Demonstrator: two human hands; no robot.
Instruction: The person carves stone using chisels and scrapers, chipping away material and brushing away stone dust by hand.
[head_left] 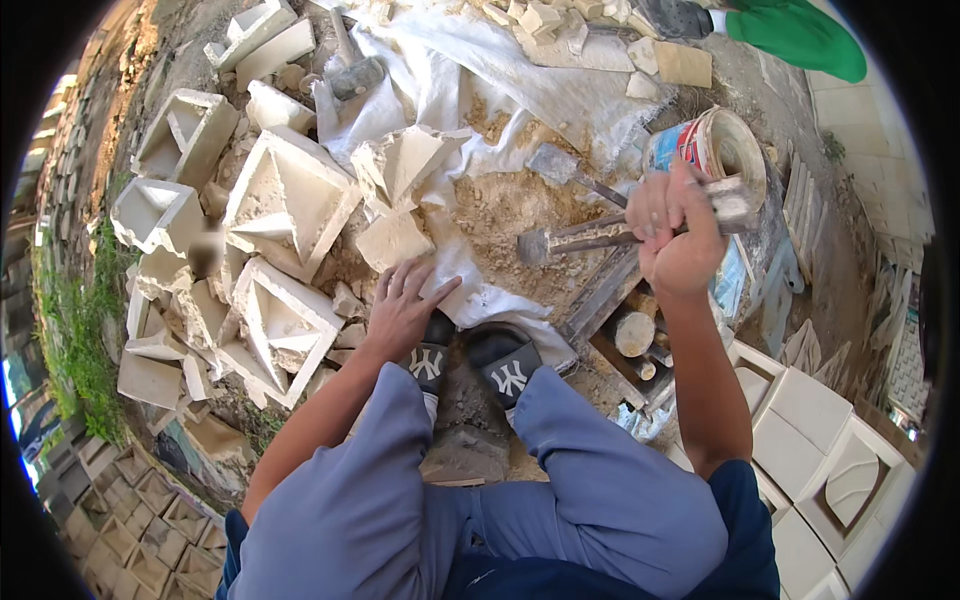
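My left hand (pixel 398 308) is low in front of the left shoe, fingers spread, its fingertips at the lower edge of a broken pale block (pixel 396 240). Raised over the rubble on the right, my right hand (pixel 680 232) is closed round what looks like a hammer (pixel 590 237), whose dark head points left. Beside the hand a blurred pale end (pixel 732 203) sticks out; whether it belongs to the same tool I cannot tell. A second metal-headed tool (pixel 553 163) lies just beyond, its handle running toward my right hand.
Broken hollow blocks (pixel 290 205) pile up on the left. A white sheet (pixel 440 65) with crumbled debris spreads ahead, a mallet (pixel 355 78) at its edge. A bucket (pixel 735 150) stands at the right, pale moulded tiles (pixel 810 410) below it. Another person's green-clad leg (pixel 795 40) shows at top right.
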